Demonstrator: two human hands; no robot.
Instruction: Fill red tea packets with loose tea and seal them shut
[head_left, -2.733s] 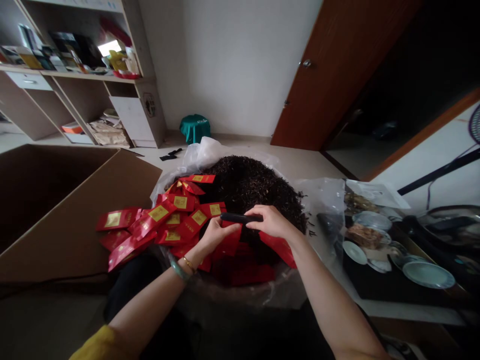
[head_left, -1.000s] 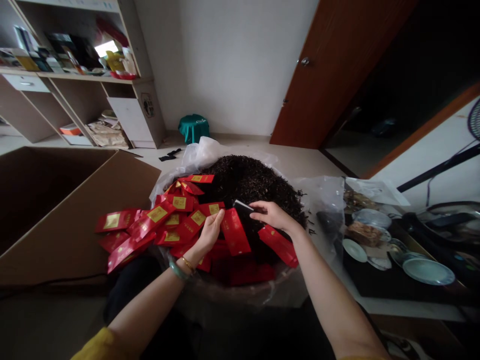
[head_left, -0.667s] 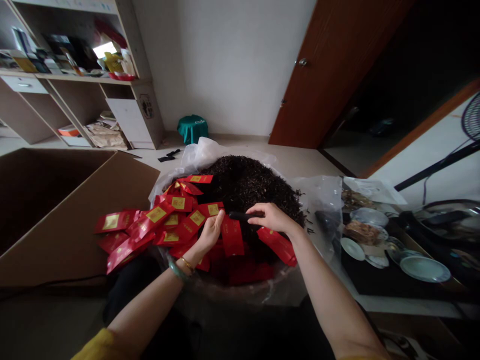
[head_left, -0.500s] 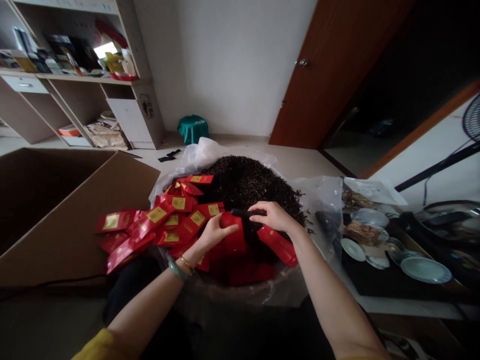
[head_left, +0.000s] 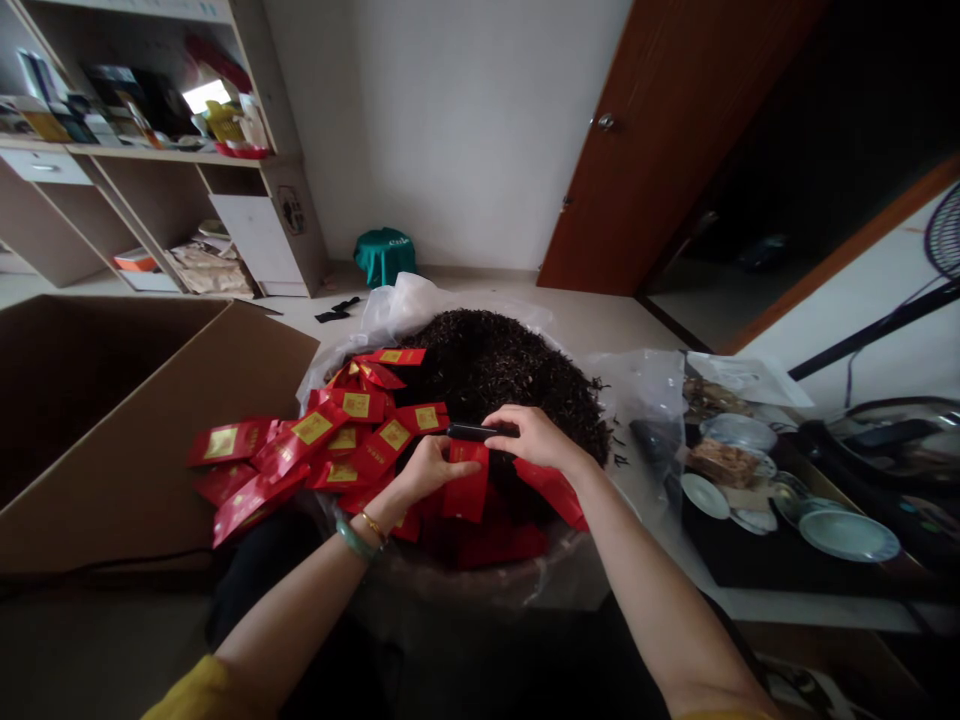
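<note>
My left hand (head_left: 429, 466) is closed on a small red packet (head_left: 466, 488), with the thumb lying across its front near the top. My right hand (head_left: 534, 438) grips a slim black bar-shaped tool (head_left: 466, 431), which lies level along the packet's upper edge. Whether the tool clamps the packet or only rests on it, I cannot tell. Another red packet (head_left: 551, 488) lies under my right wrist. To the left is a heap of red packets with gold labels (head_left: 357, 405). Dark dried leaves, like loose tea (head_left: 502, 360), are piled behind my hands in a clear plastic bag (head_left: 409, 295).
A large open cardboard box (head_left: 247, 370) stands at the left. On the right, a dark tray (head_left: 720, 560) bears a pale bowl (head_left: 847, 535), small dishes and plastic-wrapped food. A teal-covered bin (head_left: 385, 257) sits by the wall. Shelving, a brown door (head_left: 637, 160) and a fan are farther off.
My right hand has shifted left and slightly down, bringing the black tool fully across the packet's top edge. My left hand has barely moved and keeps its hold on the packet.
</note>
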